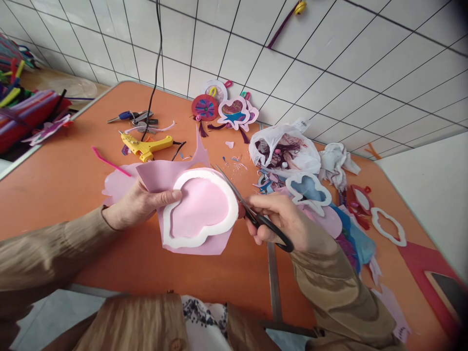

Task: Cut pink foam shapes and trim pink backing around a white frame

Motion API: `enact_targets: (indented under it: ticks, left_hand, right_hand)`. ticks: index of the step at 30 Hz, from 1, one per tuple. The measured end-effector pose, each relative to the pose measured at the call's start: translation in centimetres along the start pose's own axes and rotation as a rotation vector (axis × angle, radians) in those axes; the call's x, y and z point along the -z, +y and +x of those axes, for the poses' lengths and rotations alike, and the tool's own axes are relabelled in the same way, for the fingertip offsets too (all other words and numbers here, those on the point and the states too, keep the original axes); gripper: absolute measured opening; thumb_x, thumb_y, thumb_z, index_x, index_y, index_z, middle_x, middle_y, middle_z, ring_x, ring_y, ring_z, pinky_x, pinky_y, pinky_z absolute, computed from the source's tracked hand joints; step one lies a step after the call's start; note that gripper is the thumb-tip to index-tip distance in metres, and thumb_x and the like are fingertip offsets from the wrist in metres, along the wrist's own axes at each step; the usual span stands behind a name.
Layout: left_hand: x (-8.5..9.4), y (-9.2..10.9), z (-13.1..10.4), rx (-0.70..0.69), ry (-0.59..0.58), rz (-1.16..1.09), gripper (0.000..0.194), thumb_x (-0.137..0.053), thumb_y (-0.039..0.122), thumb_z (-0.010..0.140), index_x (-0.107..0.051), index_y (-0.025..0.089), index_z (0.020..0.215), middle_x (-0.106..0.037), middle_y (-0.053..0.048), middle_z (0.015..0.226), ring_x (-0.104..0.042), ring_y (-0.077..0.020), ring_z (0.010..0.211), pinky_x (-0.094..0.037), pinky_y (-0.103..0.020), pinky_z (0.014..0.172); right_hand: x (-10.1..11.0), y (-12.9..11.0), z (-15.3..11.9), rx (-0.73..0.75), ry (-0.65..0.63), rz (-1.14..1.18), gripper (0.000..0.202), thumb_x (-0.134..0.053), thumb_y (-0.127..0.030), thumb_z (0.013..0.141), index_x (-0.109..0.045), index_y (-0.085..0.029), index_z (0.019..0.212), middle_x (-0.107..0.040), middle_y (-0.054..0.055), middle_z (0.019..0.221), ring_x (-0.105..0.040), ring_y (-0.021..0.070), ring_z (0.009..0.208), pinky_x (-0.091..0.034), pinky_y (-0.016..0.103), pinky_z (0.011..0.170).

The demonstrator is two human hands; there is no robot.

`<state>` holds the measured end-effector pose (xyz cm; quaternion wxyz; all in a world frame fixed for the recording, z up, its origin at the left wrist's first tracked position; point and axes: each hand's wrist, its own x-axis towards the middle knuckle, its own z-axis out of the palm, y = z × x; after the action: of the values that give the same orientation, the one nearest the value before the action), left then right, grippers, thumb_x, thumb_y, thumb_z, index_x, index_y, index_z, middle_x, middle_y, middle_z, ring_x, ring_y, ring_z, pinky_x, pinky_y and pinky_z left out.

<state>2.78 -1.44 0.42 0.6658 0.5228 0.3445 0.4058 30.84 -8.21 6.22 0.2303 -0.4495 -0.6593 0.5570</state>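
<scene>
While beside the scissors [256,214], plastic bag [283,151] of craft scraps.

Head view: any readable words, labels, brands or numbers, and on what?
None can be read.
Plastic bag: dark print, a picture, no letters legible.
White tag above the bag: too small and blurred.
Glue gun, scissors, foam frame: no markings visible.

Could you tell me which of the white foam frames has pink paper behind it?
The frame in the left hand, beside the scissors; the other two lie on the table at the right.
</scene>
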Motion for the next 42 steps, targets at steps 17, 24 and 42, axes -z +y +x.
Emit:
enact_targets:
  ticks: [17, 24, 42]
  left_hand:
    - [0.5, 0.1, -0.1, 0.036, -0.003, 0.076, 0.041, -0.089, 0.033, 0.069, -0.073, 0.014, 0.102, -0.078, -0.008, 0.093, -0.069, -0.0237, 0.085, -0.06, -0.034, 0.073]
    - [0.5, 0.5, -0.1, -0.001, -0.044, 0.107, 0.035, -0.088, 0.031, 0.071, -0.075, 0.015, 0.099, -0.078, -0.006, 0.089, -0.069, -0.0231, 0.082, -0.06, -0.031, 0.069]
    - [1.4, 0.5, -0.1, -0.058, -0.083, 0.266, 0.032, -0.084, 0.033, 0.076, -0.076, 0.015, 0.101, -0.079, -0.009, 0.094, -0.072, -0.0277, 0.088, -0.062, -0.033, 0.072]
  right_hand:
    - [0.6, 0.5, -0.2, 0.072, -0.001, -0.114, 0.041, -0.071, -0.054, 0.084, -0.062, -0.014, 0.086, -0.058, -0.001, 0.06, -0.052, 0.0096, 0.051, -0.039, 0.022, 0.049]
    - [0.8, 0.3, -0.2, 0.086, -0.029, -0.178, 0.037, -0.072, -0.05, 0.083, -0.062, -0.015, 0.089, -0.06, 0.0, 0.063, -0.05, 0.0107, 0.055, -0.041, 0.024, 0.051]
    - [1.2, 0.6, -0.6, 0.166, -0.013, -0.334, 0.038, -0.067, -0.052, 0.089, -0.065, -0.015, 0.087, -0.052, -0.003, 0.059, -0.042, 0.009, 0.053, -0.036, 0.024, 0.048]
